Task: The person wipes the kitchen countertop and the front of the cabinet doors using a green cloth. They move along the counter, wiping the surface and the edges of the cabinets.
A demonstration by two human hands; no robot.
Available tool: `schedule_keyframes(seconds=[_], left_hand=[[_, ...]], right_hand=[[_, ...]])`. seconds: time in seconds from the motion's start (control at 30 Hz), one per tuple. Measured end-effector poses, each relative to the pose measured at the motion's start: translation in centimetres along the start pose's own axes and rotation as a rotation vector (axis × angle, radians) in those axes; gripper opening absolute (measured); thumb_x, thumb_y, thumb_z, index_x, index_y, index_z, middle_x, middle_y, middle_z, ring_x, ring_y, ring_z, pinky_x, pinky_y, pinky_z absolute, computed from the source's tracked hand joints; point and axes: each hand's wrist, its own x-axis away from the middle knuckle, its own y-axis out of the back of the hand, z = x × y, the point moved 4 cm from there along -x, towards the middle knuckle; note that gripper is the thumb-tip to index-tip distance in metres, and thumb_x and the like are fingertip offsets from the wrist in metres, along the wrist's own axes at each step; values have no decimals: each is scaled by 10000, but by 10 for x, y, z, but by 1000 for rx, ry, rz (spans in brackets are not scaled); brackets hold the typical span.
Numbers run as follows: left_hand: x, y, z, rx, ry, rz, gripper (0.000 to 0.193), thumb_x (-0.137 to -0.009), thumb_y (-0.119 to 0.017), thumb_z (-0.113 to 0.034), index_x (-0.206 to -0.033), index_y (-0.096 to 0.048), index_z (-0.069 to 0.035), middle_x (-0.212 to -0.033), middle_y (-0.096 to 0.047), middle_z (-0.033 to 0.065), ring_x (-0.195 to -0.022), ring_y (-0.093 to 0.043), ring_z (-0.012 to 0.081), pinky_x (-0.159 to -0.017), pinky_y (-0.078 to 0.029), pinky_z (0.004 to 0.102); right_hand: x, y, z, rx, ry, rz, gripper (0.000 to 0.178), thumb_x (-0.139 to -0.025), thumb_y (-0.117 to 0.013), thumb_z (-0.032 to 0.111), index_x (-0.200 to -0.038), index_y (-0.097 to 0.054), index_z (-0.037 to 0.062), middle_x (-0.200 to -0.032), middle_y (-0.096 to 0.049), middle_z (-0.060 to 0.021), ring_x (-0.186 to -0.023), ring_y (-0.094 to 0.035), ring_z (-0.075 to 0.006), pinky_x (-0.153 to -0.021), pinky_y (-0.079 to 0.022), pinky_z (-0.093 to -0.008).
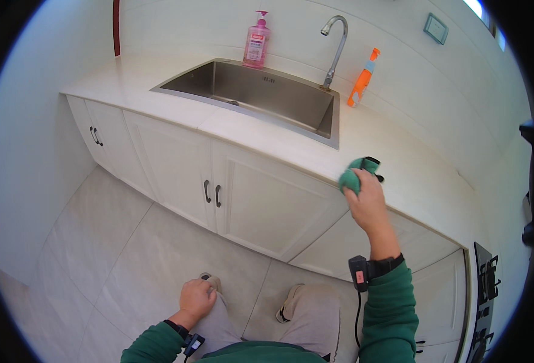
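In my right hand (366, 198) is a bunched green cloth (349, 180), gripped at the front edge of the white countertop (400, 158), to the right of the sink. A small black piece sticks out beside the cloth; what it is I cannot make out. Low over my left leg, my left hand (197, 299) is closed with its fingers curled in, and no object shows in it. The steel sink (267, 97) lies behind and to the left of the cloth.
Behind the sink stand a pink pump bottle (257, 42) and a curved metal faucet (338, 51). An orange spray bottle (364, 78) is right of the faucet. White cabinet doors (279, 206) run below the counter. A black gas hob (485, 290) sits at the right.
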Motion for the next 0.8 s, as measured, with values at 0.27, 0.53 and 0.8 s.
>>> schedule_keyframes(seconds=[0.27,0.53,0.8], left_hand=[[7,8,11,44,21,-47,114,-727,-677,-190,-757,-648,-83,-796,-649,104,-807,-613,326,-741,-476,463],[7,7,14,33,14,-54,115,-725,-683,-196,-759,-644,-93,-806,-642,92,-812,-611,316,-739,-474,455],[6,8,11,31,7,-36,123,-721,-685,-194,-764,-648,-85,-797,-642,95,-799,-615,316,-735,-479,449]], right_hand=[[-51,-58,70,-12,182,156,416,-787,-723,186,-1132,-573,10,-1087,-623,-169,-1012,-557,-377,-905,-437,-451],[-81,-98,108,37,288,248,464,-815,-720,252,-1179,-559,13,-1138,-600,-162,-1061,-549,-357,-922,-441,-430],[-98,-142,154,23,367,218,454,-781,-728,190,-1168,-546,37,-1115,-593,-168,-1084,-547,-367,-927,-444,-441]])
